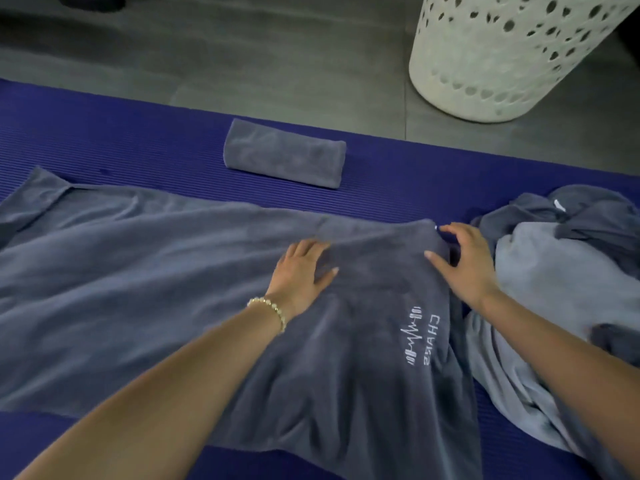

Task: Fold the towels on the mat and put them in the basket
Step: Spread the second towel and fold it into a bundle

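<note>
One folded towel [284, 153] lies done on the mat [104, 133]; flat left hand [303, 268] and loosely spread right hand [464, 258], neither gripping, smooth the spread towel [156, 289]; crumpled pile [561, 265] and basket [512, 53] await.

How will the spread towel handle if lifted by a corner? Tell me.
Probably floppy: the towel wrinkles softly around the left hand. It likely drags rather than slides on the ribbed mat. Spread this wide, it would probably sag from one corner.
</note>
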Demonstrator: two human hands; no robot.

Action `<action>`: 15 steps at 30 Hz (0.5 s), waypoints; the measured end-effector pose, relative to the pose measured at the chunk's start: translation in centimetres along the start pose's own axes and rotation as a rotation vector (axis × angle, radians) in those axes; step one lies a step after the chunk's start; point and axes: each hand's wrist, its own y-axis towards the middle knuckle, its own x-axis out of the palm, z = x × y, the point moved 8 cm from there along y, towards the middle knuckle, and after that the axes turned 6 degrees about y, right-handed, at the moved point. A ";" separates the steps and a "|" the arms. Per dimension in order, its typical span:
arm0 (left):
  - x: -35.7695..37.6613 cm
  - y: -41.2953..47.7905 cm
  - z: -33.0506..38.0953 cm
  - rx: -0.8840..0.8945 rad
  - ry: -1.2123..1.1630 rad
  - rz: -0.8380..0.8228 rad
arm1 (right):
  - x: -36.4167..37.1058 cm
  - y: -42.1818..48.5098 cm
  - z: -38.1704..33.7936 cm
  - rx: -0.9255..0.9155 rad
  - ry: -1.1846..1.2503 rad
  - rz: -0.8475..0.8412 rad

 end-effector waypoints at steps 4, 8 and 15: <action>5.1 -5.4 3.6 0.188 0.043 -0.172 | -1.4 -7.1 3.2 0.227 0.181 0.009; 10.6 -9.5 5.6 0.197 0.220 -0.372 | -1.0 -14.2 7.3 0.550 0.317 -0.133; 10.8 -9.1 5.6 0.071 0.229 -0.609 | 0.7 -16.1 7.8 0.676 0.165 -0.164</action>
